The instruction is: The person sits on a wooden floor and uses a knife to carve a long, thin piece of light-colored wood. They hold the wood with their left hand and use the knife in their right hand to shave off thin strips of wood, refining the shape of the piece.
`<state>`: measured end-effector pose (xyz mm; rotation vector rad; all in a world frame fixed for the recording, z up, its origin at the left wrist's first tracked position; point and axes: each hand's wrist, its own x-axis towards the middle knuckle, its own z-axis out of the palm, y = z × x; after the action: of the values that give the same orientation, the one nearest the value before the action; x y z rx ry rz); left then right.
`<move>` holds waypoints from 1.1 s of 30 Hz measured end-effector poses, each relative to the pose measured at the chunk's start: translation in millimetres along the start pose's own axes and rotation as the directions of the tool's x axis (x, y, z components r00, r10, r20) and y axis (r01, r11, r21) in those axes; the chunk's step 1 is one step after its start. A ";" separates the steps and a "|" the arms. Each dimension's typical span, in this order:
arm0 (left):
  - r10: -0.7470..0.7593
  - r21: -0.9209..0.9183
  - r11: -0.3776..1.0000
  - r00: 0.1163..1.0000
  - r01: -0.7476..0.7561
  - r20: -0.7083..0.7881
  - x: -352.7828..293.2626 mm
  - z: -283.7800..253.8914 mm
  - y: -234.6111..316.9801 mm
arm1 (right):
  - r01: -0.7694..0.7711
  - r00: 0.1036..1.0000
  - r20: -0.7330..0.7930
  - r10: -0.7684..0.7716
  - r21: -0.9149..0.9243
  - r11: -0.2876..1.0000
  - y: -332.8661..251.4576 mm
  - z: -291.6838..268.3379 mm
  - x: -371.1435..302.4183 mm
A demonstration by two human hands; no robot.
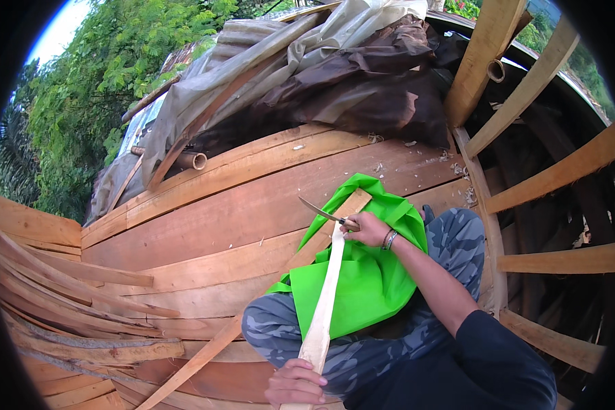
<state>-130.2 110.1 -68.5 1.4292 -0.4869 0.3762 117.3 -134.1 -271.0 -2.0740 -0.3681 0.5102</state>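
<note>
My left hand (pixel 296 384), at the lower edge, is wrapped round the near end of a pale, peeled strip of wood (pixel 325 301). The strip slants up and away over my lap to its narrower far end beside my right hand. My right hand (pixel 367 229) is closed on the wooden handle of a knife (pixel 316 209), whose slightly curved blade points up and to the left. The blade crosses over a brown plank (pixel 354 203). Bright green cloth (pixel 377 287) is spread across my lap, partly under the strip and the plank.
I sit on a wooden board floor (pixel 239 188) with scattered shavings (pixel 460 169). Thin wood strips (pixel 82 283) are piled at left. Upright timbers (pixel 560 261) bound the right side, beside a dark gap. A dark plastic sheet (pixel 362 102) and a bamboo pole (pixel 198 161) lie at the far edge.
</note>
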 end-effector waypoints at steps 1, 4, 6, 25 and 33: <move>0.000 0.000 1.000 1.000 0.000 -0.005 1.2 0.0 0.4 | -0.003 0.998 0.060 0.006 -0.042 0.999 -5.3 -6.2 4.4; 0.002 0.000 1.000 1.000 -0.002 -0.017 2.0 -0.2 0.8 | -0.007 0.987 0.158 0.028 -0.128 0.992 -22.6 -17.1 9.3; 0.001 -0.007 1.000 1.000 -0.001 -0.027 1.4 -0.1 0.1 | -0.020 0.991 0.128 0.041 -0.165 0.986 -25.2 -14.1 8.4; -0.006 0.002 1.000 0.917 0.007 -0.399 -18.3 7.9 -3.9 | -0.301 0.954 0.265 0.143 0.839 0.454 -59.0 -27.8 -47.0; 0.038 0.063 0.998 0.931 -0.016 -0.363 -11.0 26.8 -2.6 | -0.354 0.918 0.267 0.292 0.884 0.305 -64.9 -21.8 -115.5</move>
<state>-140.6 83.7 -74.6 1.3702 -0.1939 0.6687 23.9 -168.2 -180.8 -0.9595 0.3221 0.7900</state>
